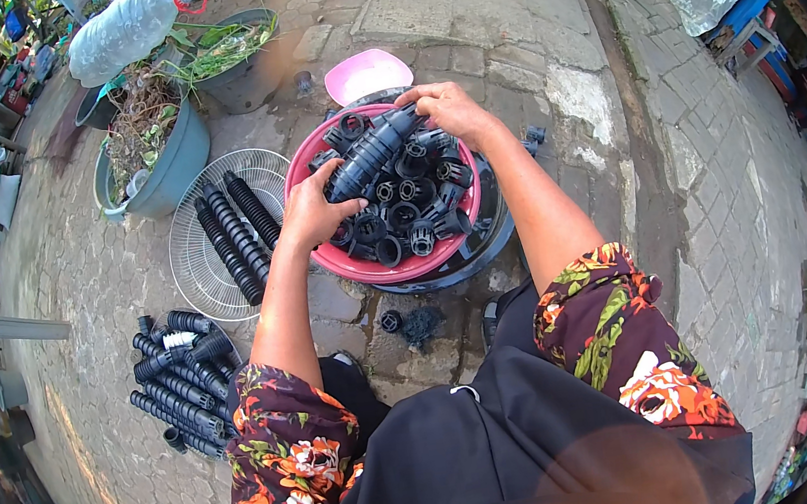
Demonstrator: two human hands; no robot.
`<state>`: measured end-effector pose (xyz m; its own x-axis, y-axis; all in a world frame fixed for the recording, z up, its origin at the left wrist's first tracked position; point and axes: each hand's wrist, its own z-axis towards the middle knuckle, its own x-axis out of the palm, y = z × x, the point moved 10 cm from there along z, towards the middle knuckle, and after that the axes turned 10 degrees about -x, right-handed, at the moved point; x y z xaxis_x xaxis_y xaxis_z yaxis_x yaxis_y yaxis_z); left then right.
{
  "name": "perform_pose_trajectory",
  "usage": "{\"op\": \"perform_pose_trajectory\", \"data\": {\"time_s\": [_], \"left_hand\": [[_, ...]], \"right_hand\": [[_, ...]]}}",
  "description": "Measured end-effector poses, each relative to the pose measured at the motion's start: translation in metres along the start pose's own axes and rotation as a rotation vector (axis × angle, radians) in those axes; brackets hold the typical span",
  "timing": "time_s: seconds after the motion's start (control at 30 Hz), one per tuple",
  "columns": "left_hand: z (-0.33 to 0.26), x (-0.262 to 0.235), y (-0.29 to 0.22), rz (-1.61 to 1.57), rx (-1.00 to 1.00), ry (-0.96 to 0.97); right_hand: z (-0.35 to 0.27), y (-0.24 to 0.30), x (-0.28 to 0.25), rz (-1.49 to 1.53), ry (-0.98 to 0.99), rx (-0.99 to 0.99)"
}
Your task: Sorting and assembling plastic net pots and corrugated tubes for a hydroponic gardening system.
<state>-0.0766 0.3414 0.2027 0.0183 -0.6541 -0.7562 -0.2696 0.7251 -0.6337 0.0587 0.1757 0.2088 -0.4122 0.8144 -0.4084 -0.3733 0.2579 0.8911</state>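
Both hands hold a thick, ribbed black plastic tube (374, 155), which looks like a stack of nested ring-shaped pieces, slanted over a pink-red basin (326, 259). My left hand (311, 208) grips its lower near end, thumb stretched along the underside. At the upper far end, the fingers of my right hand (447, 112) pinch it. Loose black plastic fittings (404, 217), short and hollow with slotted rims, fill the basin below. Under the basin, a wider black tub (498, 238) shows its edge. A pink bowl (368, 73) lies just beyond.
Left of the basin, a white wire fan guard (182, 234) carries several ribbed black tubes (233, 238). More black tubes (178, 385) lie heaped nearer. A single fitting (391, 321) and a dark mesh scrubber (422, 324) rest before my feet. A teal planter (175, 157) and plastic jug (123, 35) stand far left.
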Motion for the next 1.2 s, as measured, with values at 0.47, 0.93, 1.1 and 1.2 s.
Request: {"op": "perform_pose_trajectory", "data": {"time_s": [0.47,0.93,1.1,1.2], "left_hand": [[-0.001,-0.005,0.018,0.052,-0.070,-0.018],[0.001,-0.002,0.018,0.071,-0.067,0.000],[0.002,-0.002,0.016,0.035,-0.070,0.039],[0.003,-0.003,0.021,0.018,-0.084,0.013]], "right_hand": [[-0.032,-0.043,0.062,-1.038,0.420,-0.059],[-0.004,-0.033,0.020,0.220,0.160,0.202],[-0.005,-0.033,0.029,0.378,0.187,0.247],[-0.008,-0.052,0.016,-0.518,0.368,0.136]]}}
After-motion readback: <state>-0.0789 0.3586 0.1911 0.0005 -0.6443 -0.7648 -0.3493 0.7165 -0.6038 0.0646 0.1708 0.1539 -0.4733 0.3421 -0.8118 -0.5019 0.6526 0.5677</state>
